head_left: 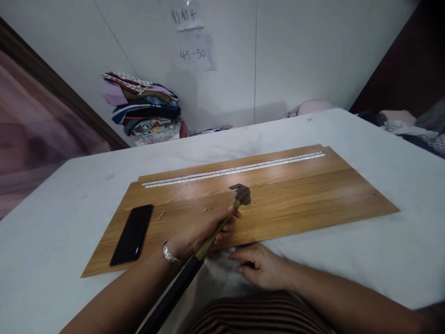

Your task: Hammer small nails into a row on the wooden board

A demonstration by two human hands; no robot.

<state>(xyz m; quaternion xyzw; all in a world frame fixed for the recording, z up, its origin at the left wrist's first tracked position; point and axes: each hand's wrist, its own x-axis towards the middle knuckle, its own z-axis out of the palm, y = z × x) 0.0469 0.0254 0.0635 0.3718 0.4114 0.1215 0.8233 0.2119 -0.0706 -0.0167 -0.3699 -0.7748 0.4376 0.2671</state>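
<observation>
My left hand (203, 232) is closed round the handle of a hammer (240, 194). The hammer's rusty head hangs just above the middle of a long wooden board (313, 199) lying on the white table (382, 260). My left wrist wears a metal bracelet. My right hand (259, 268) rests on the table just in front of the board's near edge, its fingers curled in; what they hold, if anything, is hidden. One loose nail (162, 215) lies on the board, and tiny specks (206, 209) lie left of the hammer head.
A black phone (132, 234) lies on the board's left end. Two shiny thin strips (236, 169) run along its far edge. A pile of folded clothes (146, 109) stands against the wall behind the table. Paper notes (194, 53) hang on the wall. More fabric lies at far right.
</observation>
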